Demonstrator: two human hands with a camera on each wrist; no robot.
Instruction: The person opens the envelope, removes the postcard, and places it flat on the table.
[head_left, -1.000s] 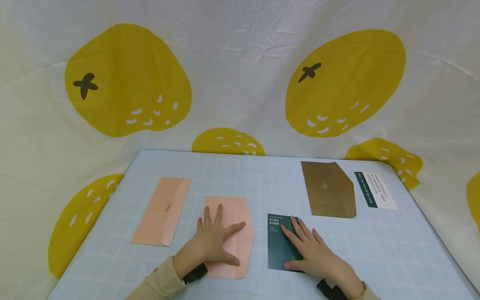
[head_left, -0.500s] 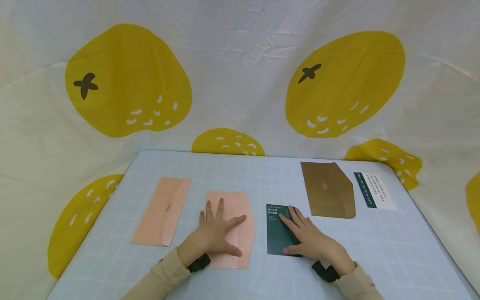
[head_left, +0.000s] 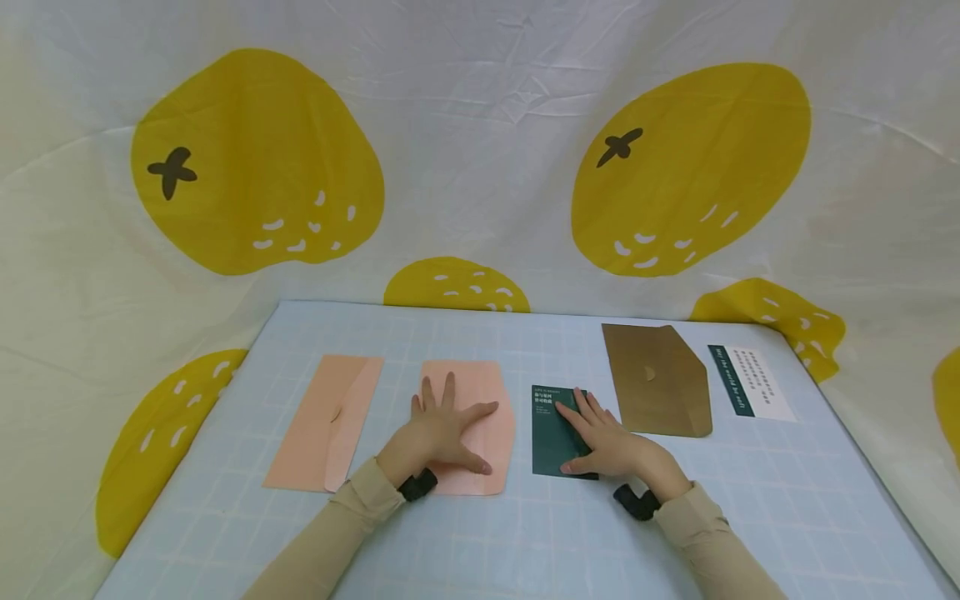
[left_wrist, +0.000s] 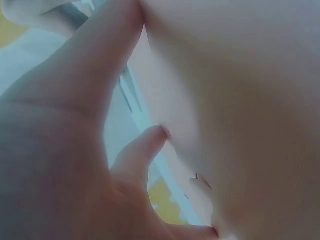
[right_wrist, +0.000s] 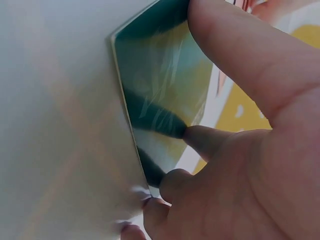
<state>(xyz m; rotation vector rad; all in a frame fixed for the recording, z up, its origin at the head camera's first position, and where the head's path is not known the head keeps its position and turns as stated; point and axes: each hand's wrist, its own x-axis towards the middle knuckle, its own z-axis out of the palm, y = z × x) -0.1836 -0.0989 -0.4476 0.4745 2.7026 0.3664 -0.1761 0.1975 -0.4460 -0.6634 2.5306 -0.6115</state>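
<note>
In the head view my left hand (head_left: 442, 433) lies with spread fingers on a pink envelope (head_left: 491, 387), covering its left part. The left wrist view shows thumb and fingertips touching the pink paper (left_wrist: 165, 95). My right hand (head_left: 607, 442) rests with fingers extended on a dark green card (head_left: 551, 442) with white print at its top left. In the right wrist view the fingertips press on the glossy face of the green card (right_wrist: 155, 100), which lies flat on the cloth. A narrow gap of tablecloth separates card and envelope.
A second pink envelope (head_left: 322, 425) lies left of my left hand. At the back right are a brown envelope (head_left: 660, 383) and a white card (head_left: 761, 383) with a green band. The checked tablecloth (head_left: 525, 550) ends at a fruit-print curtain (head_left: 480, 167).
Both hands have slid away from me across the table. The pink envelope has moved with the left hand, drifting slightly right, and the green card with the right hand.
</note>
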